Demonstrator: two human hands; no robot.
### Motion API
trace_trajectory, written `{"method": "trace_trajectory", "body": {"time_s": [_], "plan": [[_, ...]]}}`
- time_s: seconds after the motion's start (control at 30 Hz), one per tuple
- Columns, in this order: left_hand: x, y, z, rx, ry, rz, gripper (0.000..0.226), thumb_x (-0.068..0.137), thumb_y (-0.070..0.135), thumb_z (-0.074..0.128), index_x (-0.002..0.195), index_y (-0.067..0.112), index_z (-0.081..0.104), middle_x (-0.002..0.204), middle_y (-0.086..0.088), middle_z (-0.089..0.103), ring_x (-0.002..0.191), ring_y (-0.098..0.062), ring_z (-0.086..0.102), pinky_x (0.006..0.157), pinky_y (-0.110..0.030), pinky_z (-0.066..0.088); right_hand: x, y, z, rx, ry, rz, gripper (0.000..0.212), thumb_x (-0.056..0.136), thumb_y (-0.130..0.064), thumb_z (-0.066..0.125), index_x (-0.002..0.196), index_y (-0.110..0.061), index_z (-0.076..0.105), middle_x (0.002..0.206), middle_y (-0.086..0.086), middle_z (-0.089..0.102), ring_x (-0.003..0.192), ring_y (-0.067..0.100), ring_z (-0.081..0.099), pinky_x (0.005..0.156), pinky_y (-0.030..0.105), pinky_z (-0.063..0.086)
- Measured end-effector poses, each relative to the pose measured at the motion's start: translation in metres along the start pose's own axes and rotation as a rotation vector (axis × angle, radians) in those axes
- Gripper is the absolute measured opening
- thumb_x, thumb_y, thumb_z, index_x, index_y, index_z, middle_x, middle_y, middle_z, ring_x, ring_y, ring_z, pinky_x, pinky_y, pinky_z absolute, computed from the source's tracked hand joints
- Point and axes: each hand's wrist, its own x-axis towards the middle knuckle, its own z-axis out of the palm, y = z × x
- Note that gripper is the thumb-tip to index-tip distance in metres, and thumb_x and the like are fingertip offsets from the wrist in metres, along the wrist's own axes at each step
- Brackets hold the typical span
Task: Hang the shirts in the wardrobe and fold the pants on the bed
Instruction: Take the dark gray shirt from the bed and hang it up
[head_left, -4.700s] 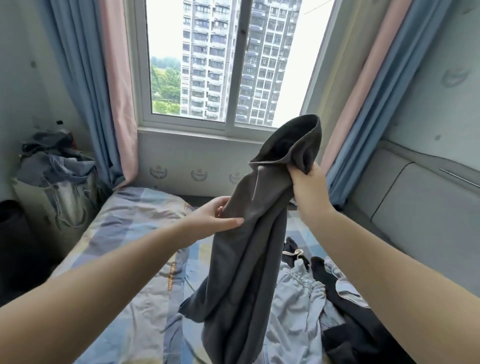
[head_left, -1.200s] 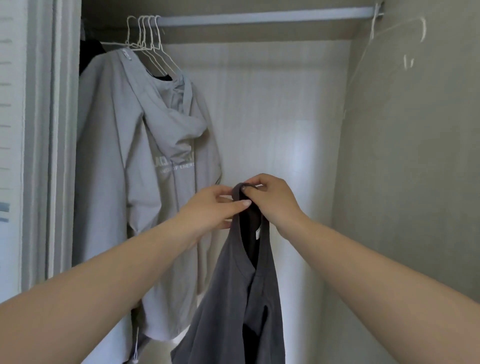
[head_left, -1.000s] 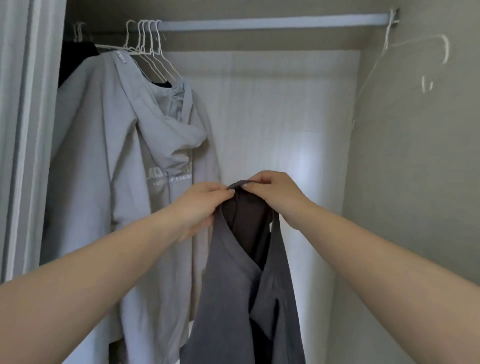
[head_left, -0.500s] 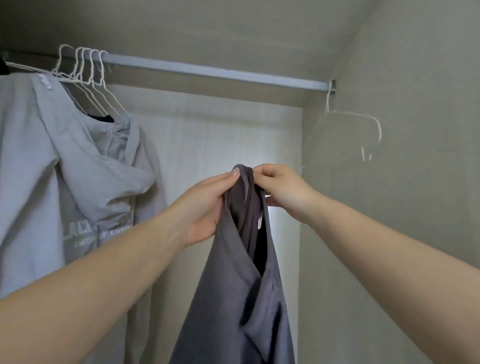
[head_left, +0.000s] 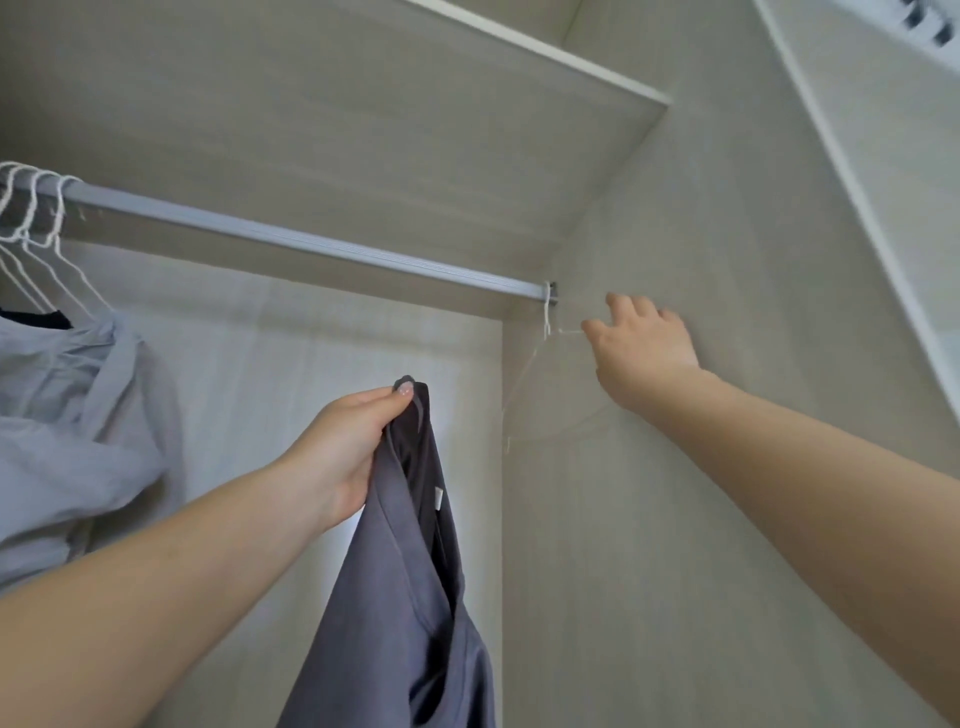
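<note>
My left hand (head_left: 343, 447) pinches the collar of a dark grey shirt (head_left: 410, 597), which hangs down from it inside the wardrobe. My right hand (head_left: 641, 348) reaches up to the right end of the metal rail (head_left: 291, 241), fingers spread, its fingertips at a thin white wire hanger (head_left: 545, 364) that hangs flat against the wardrobe's right wall. Whether the fingers touch the hanger is not clear.
Several white hangers (head_left: 31, 244) cluster at the rail's left end, with a light grey hooded jacket (head_left: 72, 415) on one. A shelf board (head_left: 363, 104) sits above the rail. The wardrobe's side wall (head_left: 675, 519) stands close on the right.
My right hand let go of the shirt collar and rose toward the lone hanger at the rail's right end. The left hand alone now holds the shirt. My view tilted upward.
</note>
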Motion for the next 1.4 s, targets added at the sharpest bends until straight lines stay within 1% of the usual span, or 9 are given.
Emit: {"method": "trace_trajectory", "body": {"time_s": [0.27, 0.37, 0.5, 0.67, 0.8, 0.87, 1.0, 1.17, 1.4], "plan": [[0.007, -0.003, -0.004, 0.058, 0.017, 0.021, 0.02, 0.095, 0.021, 0.056, 0.092, 0.004, 0.068, 0.083, -0.011, 0.068, 0.07, -0.021, 0.065, 0.067, -0.03, 0.054, 0.014, 0.004, 0.009, -0.019, -0.06, -0.012, 0.029, 0.089, -0.003, 0.049, 0.115, -0.011, 0.057, 0.119, 0.008, 0.061, 0.109, 0.029, 0.061, 0.072, 0.029, 0.038], [0.009, -0.004, -0.01, 0.07, 0.041, 0.022, 0.02, 0.095, 0.02, 0.057, 0.093, 0.004, 0.067, 0.082, -0.01, 0.067, 0.069, -0.021, 0.064, 0.06, -0.026, 0.054, 0.025, -0.003, 0.01, 0.3, -0.202, 0.165, 0.027, 0.09, -0.003, 0.045, 0.112, -0.004, 0.061, 0.111, 0.014, 0.063, 0.104, 0.033, 0.06, 0.078, 0.032, 0.045], [0.012, -0.007, -0.019, 0.083, 0.074, 0.02, 0.02, 0.095, 0.016, 0.057, 0.097, -0.001, 0.068, 0.087, -0.014, 0.069, 0.074, -0.024, 0.064, 0.07, -0.032, 0.053, 0.042, -0.011, 0.027, 0.722, -0.374, 0.262, 0.02, 0.094, -0.004, 0.043, 0.091, -0.003, 0.063, 0.073, 0.011, 0.054, 0.066, 0.025, 0.052, 0.054, 0.026, 0.036], [0.015, -0.012, -0.033, 0.127, 0.121, 0.021, 0.017, 0.094, 0.011, 0.058, 0.09, 0.0, 0.07, 0.083, -0.015, 0.071, 0.075, -0.026, 0.066, 0.081, -0.036, 0.053, 0.044, -0.02, 0.043, 0.736, -0.135, 0.338, 0.027, 0.095, -0.009, 0.039, 0.109, 0.001, 0.06, 0.11, 0.021, 0.063, 0.1, 0.036, 0.06, 0.072, 0.029, 0.039], [0.019, -0.015, -0.046, 0.155, 0.179, 0.019, 0.017, 0.094, 0.013, 0.057, 0.087, 0.002, 0.068, 0.079, -0.014, 0.068, 0.07, -0.025, 0.063, 0.077, -0.035, 0.052, 0.038, -0.024, 0.041, 0.783, -0.051, 0.345, 0.026, 0.095, -0.011, 0.037, 0.108, -0.002, 0.059, 0.106, 0.021, 0.065, 0.099, 0.037, 0.062, 0.074, 0.03, 0.043], [0.022, -0.017, -0.053, 0.186, 0.221, 0.015, 0.015, 0.093, 0.014, 0.059, 0.086, 0.003, 0.068, 0.079, -0.014, 0.067, 0.068, -0.025, 0.062, 0.072, -0.034, 0.053, 0.028, -0.032, 0.04, 0.89, -0.073, 0.301, 0.024, 0.091, -0.007, 0.039, 0.105, -0.005, 0.058, 0.091, 0.017, 0.07, 0.087, 0.034, 0.067, 0.079, 0.035, 0.053], [0.029, -0.024, -0.079, 0.268, 0.316, 0.017, 0.013, 0.088, 0.02, 0.068, 0.09, 0.007, 0.068, 0.083, -0.013, 0.068, 0.072, -0.025, 0.063, 0.074, -0.035, 0.055, -0.009, -0.058, 0.033, 1.106, -0.118, 0.205, 0.021, 0.095, -0.008, 0.033, 0.098, -0.012, 0.054, 0.061, 0.003, 0.065, 0.041, 0.013, 0.06, 0.053, 0.028, 0.054], [0.022, -0.04, -0.121, 0.492, 0.402, 0.056, 0.017, 0.09, 0.022, 0.065, 0.078, 0.008, 0.064, 0.078, -0.012, 0.063, 0.073, -0.024, 0.059, 0.073, -0.032, 0.048, -0.074, -0.104, 0.038, 1.191, -0.19, 0.081, 0.024, 0.1, -0.02, 0.029, 0.104, -0.02, 0.052, 0.061, -0.003, 0.065, 0.043, 0.015, 0.058, 0.053, 0.025, 0.048], [-0.009, -0.067, -0.183, 1.17, 0.48, -0.011, 0.015, 0.092, 0.014, 0.053, 0.078, 0.008, 0.052, 0.075, -0.006, 0.054, 0.077, -0.024, 0.05, 0.064, -0.032, 0.036, -0.162, -0.163, 0.046, 1.321, -0.345, -0.025, 0.022, 0.102, -0.032, 0.032, 0.104, -0.027, 0.053, 0.057, -0.007, 0.066, 0.046, 0.03, 0.057, 0.046, 0.023, 0.04]]}}
